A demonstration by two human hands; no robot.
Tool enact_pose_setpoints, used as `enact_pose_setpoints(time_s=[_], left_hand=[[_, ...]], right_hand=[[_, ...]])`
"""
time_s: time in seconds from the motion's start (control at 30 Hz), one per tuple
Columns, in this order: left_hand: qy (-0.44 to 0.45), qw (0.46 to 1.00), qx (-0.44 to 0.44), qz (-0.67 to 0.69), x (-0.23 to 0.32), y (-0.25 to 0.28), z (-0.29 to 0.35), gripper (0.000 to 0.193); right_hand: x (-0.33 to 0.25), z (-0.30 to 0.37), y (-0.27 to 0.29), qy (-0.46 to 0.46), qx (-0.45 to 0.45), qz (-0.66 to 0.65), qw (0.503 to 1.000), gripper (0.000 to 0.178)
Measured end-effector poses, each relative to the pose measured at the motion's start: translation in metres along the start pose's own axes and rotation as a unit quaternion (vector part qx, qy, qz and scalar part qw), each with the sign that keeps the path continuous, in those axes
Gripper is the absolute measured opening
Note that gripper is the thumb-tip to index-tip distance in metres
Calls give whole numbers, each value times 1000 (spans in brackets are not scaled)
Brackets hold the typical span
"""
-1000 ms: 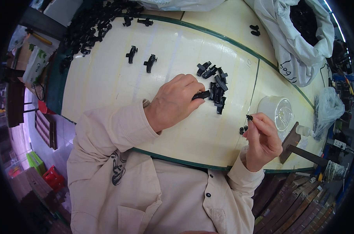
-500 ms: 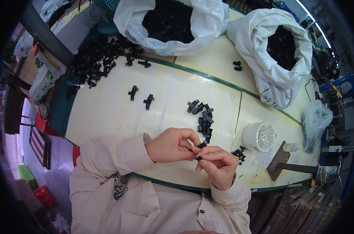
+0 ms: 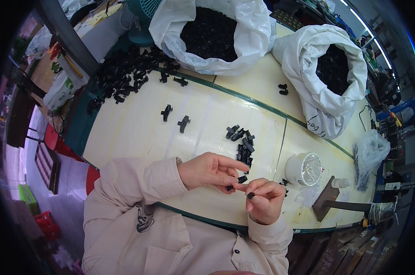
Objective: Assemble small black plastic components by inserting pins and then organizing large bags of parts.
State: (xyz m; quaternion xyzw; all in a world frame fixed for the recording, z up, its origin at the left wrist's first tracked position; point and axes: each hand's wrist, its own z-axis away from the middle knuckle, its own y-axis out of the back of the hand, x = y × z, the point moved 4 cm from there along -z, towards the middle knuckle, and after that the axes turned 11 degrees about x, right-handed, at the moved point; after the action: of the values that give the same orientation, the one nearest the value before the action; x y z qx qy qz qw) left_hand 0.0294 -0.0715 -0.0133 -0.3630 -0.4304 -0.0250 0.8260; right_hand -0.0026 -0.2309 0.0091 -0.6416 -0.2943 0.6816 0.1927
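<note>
Cream tabletop [image 3: 138,130]; black clip [image 3: 242,179] pinched in left grip [image 3: 209,169], small part [image 3: 250,195] pinched in right grip [image 3: 268,200].

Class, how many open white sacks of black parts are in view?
2: the left sack stands at the top middle, the right sack at the upper right.

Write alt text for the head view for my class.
A person's left grip holds an elongated black plastic part and the right grip a small black piece, close together over a cream, green-edged worktop. Black plastic parts lie clustered beyond; two open white sacks of black pieces stand behind.
</note>
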Motion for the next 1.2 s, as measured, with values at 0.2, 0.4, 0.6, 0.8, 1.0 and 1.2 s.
enact_pose_setpoints(time_s=[0.2, 0.4, 0.6, 0.8, 1.0, 1.2], left_hand=[[60, 996, 42, 45, -3, 10, -2, 26], [55, 994, 91, 2, 16, 6, 4, 28], [50, 994, 85, -37, 14, 4, 5, 31], [62, 995, 72, -35, 12, 3, 6, 31], [50, 996, 59, -34, 12, 2, 5, 32], [49, 997, 57, -33, 11, 3, 5, 32]], right_hand=[[-4, -2, -6, 59, 41, 95, 993, 19], [-19, -8, -17, 306, 37, 462, 832, 26], [-18, -7, -24, 302, 38, 531, 791, 26], [-19, -6, -23, 294, 36, 530, 794, 26], [-21, -8, -23, 291, 28, 532, 795, 27], [-21, -10, -24, 289, 22, 532, 796, 27]])
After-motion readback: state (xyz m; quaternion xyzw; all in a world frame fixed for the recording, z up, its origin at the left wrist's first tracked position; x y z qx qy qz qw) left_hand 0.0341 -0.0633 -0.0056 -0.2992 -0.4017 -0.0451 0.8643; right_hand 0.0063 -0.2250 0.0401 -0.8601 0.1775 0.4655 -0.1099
